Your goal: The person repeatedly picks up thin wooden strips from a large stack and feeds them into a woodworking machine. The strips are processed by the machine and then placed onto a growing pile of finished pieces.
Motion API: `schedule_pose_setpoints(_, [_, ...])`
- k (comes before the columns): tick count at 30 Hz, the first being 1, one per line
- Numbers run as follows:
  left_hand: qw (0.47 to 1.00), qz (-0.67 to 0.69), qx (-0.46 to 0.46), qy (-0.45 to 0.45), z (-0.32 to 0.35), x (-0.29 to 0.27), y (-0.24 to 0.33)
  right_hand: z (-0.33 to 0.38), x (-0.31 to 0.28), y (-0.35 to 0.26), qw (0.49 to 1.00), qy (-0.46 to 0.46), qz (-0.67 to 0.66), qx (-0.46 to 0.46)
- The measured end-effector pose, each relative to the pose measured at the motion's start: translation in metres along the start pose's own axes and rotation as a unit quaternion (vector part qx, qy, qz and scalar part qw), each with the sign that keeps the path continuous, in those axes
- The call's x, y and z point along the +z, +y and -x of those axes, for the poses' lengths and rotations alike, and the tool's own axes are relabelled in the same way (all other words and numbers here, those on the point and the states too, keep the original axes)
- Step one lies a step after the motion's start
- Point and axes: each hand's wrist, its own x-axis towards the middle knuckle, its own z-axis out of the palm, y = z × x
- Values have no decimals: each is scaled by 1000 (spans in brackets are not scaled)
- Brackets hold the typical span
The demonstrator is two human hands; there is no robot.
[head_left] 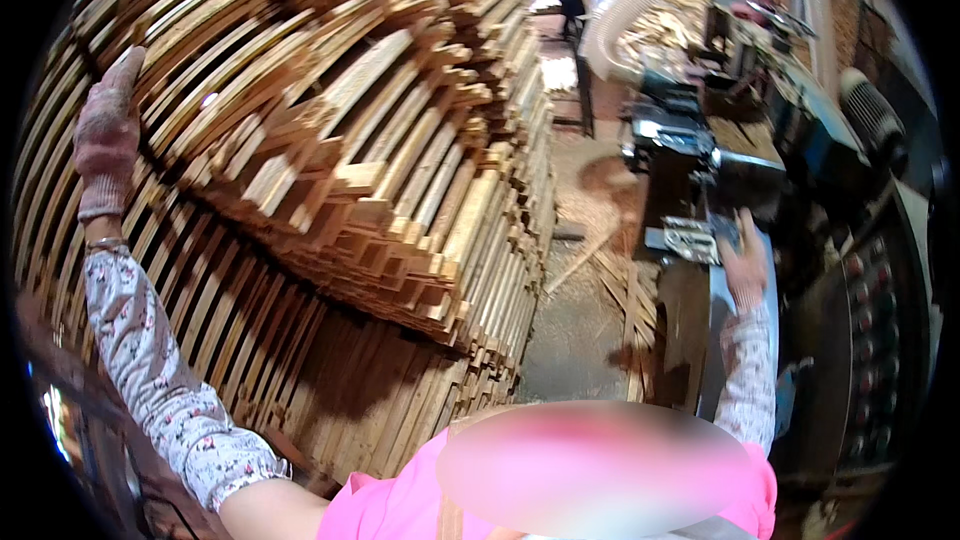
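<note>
We see our gloved left hand against stacked boards at left, its grip unclear; our right hand, fingers spread, is at the machine table (perhaps for balance).

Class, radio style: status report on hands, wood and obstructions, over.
Left hand at stacked wood strips, grip unclear. Right hand open over machine table. Loose strips on floor between.

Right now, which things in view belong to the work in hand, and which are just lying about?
Apparently in use:
stacked wooden strips, at the left hand
machine bed, under the right hand

Lying about:
loose strips beside the bed
</note>
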Motion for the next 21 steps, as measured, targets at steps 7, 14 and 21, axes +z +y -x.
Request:
schedule_pose_setpoints(7, [901,329,255,125,-154,-16,193,-47,-36,-109,919,55,136,-365])
schedule_pose_setpoints(14, [894,335,258,146,-240,-31,343,140,-49,-40,993,-14,87,-78])
schedule_pose_setpoints(21, [897,435,43,-61,-226,65,191,386,-116,-14,898,-6,354,261])
